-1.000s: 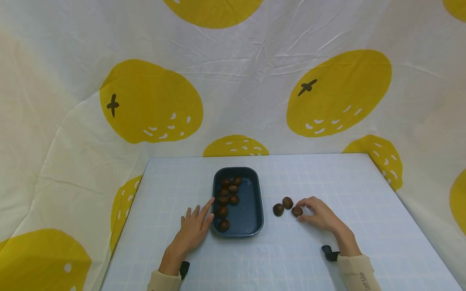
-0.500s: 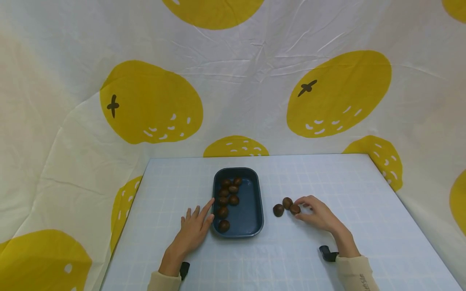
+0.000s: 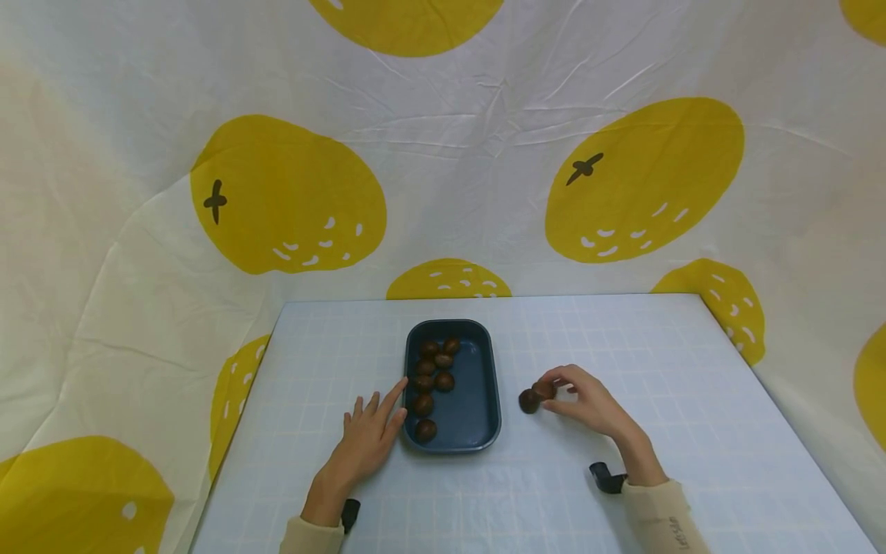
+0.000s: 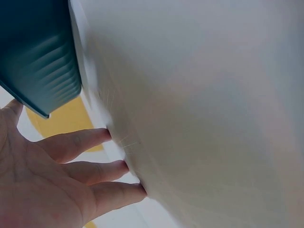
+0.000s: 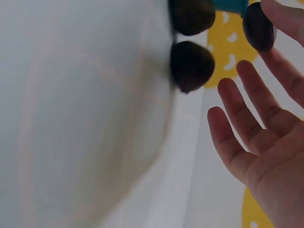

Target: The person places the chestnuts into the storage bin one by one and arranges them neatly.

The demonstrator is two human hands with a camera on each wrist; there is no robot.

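My right hand [image 3: 584, 400] pinches a brown chestnut [image 5: 259, 27] between thumb and forefinger, its other fingers loosely bent. In the right wrist view the chestnut is raised off the table, and two more, a nearer chestnut [image 5: 192, 66] and a farther chestnut [image 5: 192, 16], sit on the cloth. From the head, one loose chestnut [image 3: 529, 401] shows plainly; the other is mostly covered. My left hand [image 3: 365, 440] lies beside a dark blue tray [image 3: 477, 415], fingers spread, forefinger and thumb at its left wall. Several chestnuts [image 3: 424, 405] lie along the tray's left side.
A pale checked cloth covers the table [image 3: 567, 508]. Behind it hangs a white curtain [image 3: 471, 177] with large yellow fruit prints. A black wrist camera [image 3: 607, 478] sticks out from the right wrist, just above the table.
The right hand has lifted its chestnut from the cloth and carried it left, over the other two loose ones. The left hand and the tray stay in place.
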